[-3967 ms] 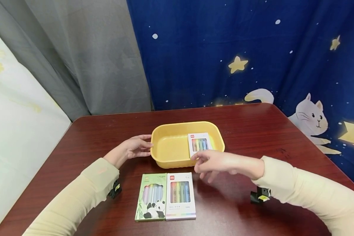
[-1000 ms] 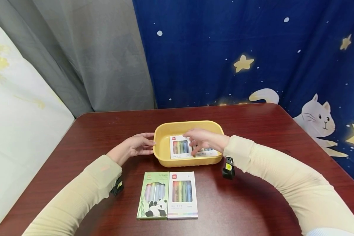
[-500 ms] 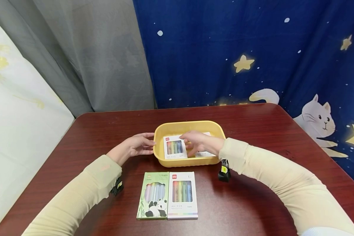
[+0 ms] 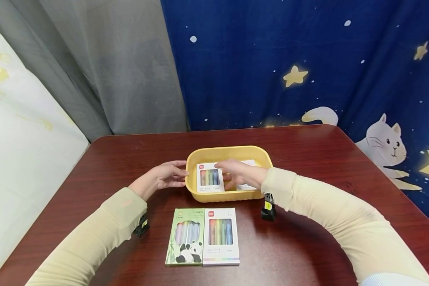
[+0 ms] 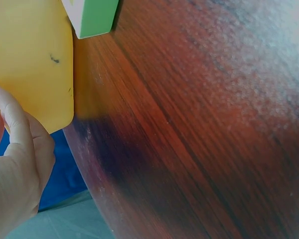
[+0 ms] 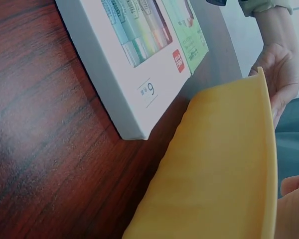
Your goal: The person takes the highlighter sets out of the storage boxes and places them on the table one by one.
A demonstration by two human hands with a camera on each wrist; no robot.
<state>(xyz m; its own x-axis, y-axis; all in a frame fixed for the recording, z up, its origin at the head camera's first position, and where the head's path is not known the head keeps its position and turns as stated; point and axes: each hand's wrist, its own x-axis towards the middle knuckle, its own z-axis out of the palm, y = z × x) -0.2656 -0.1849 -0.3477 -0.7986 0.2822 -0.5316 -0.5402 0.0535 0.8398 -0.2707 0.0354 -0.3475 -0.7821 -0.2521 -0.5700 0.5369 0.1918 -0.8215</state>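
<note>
A yellow plastic basket [image 4: 232, 196] stands on the table with two white boxes of colored pens lying in it. My left hand [image 4: 166, 175] holds the basket's left end at the rim; in the left wrist view its fingers [image 5: 21, 132] lie against the outer wall. Inside the basket, my right hand [image 4: 237, 170] touches the right edge of the left pen box [image 4: 209, 178] with its fingertips. It partly covers the right pen box [image 4: 251, 162]. In the right wrist view only a fingertip [image 6: 294, 184] shows beyond the rim.
In front of the basket, a green panda pen box [image 4: 186, 234] and another white pen box [image 4: 221, 234] lie side by side on the dark red table [image 4: 307, 155]. A gray curtain [image 4: 136, 67] and a blue starry curtain [image 4: 243, 63] hang behind.
Four seconds ago one pen box lay in the basket; now there are two. Over the last second my right hand and the left pen box have shifted left. My left hand stays in place.
</note>
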